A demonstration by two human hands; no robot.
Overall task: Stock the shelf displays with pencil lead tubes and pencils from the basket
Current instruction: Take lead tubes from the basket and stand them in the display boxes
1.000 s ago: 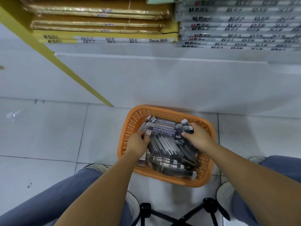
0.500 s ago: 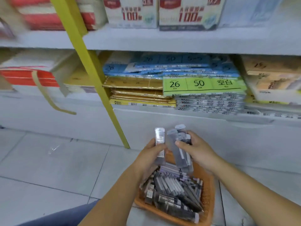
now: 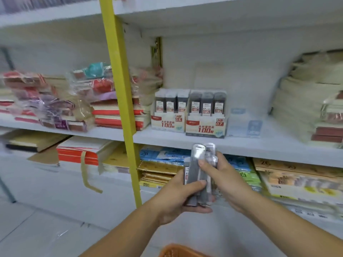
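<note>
A bunch of grey pencil lead tubes (image 3: 197, 169) stands upright in front of me, held between both hands. My left hand (image 3: 178, 197) cups them from below and the left, thumb across the front. My right hand (image 3: 222, 180) grips them from the right. Above, on the white shelf (image 3: 259, 145), stand two display boxes holding lead tubes: one marked HB 0.5 (image 3: 168, 112) and one marked HB 0.7 (image 3: 206, 115). Only the rim of the orange basket (image 3: 178, 251) shows at the bottom edge.
A yellow upright post (image 3: 120, 101) divides the shelving left of the displays. Wrapped notebooks (image 3: 55, 102) fill the shelf to the left, beige stacks (image 3: 306, 108) the right. Paper packs (image 3: 163, 169) lie on the shelf below. A pale blue box (image 3: 246, 123) sits beside the 0.7 display.
Both hands lifted tubes out of the basket and brought them together into one bunch. My view rose from the floor to the shelf with the displays; the basket dropped to the frame's bottom.
</note>
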